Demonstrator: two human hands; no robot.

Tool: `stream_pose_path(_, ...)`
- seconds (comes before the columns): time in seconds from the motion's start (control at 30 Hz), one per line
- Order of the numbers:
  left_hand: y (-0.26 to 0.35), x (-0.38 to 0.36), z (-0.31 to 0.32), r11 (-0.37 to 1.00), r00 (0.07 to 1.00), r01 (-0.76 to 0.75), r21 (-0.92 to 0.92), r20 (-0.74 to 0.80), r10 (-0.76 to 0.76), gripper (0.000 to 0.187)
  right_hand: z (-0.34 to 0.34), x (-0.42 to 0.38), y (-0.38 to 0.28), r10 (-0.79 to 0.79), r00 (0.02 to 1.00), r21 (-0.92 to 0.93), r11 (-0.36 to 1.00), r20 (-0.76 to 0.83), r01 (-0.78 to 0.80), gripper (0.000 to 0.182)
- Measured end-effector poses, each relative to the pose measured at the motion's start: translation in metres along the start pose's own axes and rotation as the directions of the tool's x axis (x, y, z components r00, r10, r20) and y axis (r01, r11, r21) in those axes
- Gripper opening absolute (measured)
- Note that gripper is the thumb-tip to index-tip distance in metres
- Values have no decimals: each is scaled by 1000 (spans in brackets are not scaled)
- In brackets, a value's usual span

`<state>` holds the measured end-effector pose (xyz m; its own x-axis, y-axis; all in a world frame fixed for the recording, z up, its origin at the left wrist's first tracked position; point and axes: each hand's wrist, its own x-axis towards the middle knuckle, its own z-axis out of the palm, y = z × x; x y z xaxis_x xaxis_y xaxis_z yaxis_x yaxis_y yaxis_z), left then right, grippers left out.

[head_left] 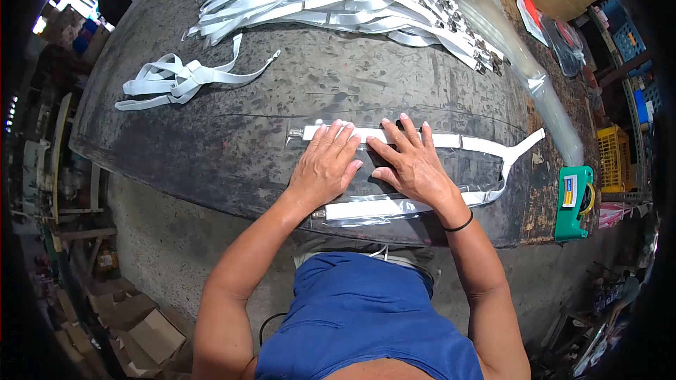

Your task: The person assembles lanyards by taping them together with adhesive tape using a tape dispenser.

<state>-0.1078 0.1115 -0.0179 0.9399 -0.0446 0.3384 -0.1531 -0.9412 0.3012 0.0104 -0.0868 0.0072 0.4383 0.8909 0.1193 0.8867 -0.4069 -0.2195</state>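
White straps with metal clips lie on the dark worktable in front of me, joined in a Y shape at the right. My left hand rests flat on the upper strap near its clip end, fingers stretched out. Farther right along the same strap, my right hand presses down with its fingers spread. A second strap length in clear plastic runs nearer the table's front edge, partly under my right wrist.
A large pile of white straps covers the table's far side. Tangled white straps lie at the left. On the right are clear plastic bags, a green tape dispenser and a yellow crate.
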Motion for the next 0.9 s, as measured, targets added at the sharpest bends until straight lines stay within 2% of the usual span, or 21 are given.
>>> stream_pose_path(0.1, 1, 1, -1, 1000, 1000, 1, 7, 4, -1, 47, -7, 3, -2, 10, 997, -31, 999, 71, -7, 61)
stream_pose_path(0.43, 1, 2, 0, 1000, 1000, 2, 11, 16, -2, 48, -15, -3, -2, 14, 1000, -30, 999, 26, -13, 58)
stream_pose_path(0.5, 2, 1, 0, 1000, 1000, -9, 29, 1, 9, 48, -39, -22, 0, 38, 989, 112, 993, -142, -23, 56)
stream_pose_path(0.53, 2, -1, -1, 1000, 1000, -17, 19, 0, 17, 48, -61, -34, 0, 59, 972, 130, 991, -229, -29, 50)
stream_pose_path(0.6, 1, 1, 0, 999, 999, -31, 14, -16, 31, 47, -91, -76, 19, 187, 919, 282, 955, -346, -88, 34)
stream_pose_path(0.67, -1, 5, -3, 998, 998, -55, -3, -18, 55, 44, -122, -129, 46, 424, 765, 341, 897, -485, -281, 17)
stream_pose_path(0.73, 1, 6, -2, 999, 999, -46, 0, -12, 46, 43, -161, -183, 71, 603, 458, 380, 784, -653, -491, 10)
stream_pose_path(0.8, -4, 2, 5, 997, 997, -70, 15, -24, 71, 45, -193, -248, 109, 715, 163, 531, 633, -680, -563, 13)
stream_pose_path(0.87, 1, 3, 2, 998, 999, -48, 40, 19, 47, 47, -217, -308, 149, 755, 9, 531, 469, -656, -706, 20)
stream_pose_path(0.9, 0, 2, 3, 998, 998, -39, 56, 48, 36, 48, -217, -333, 163, 759, 5, 509, 442, -651, -739, 22)
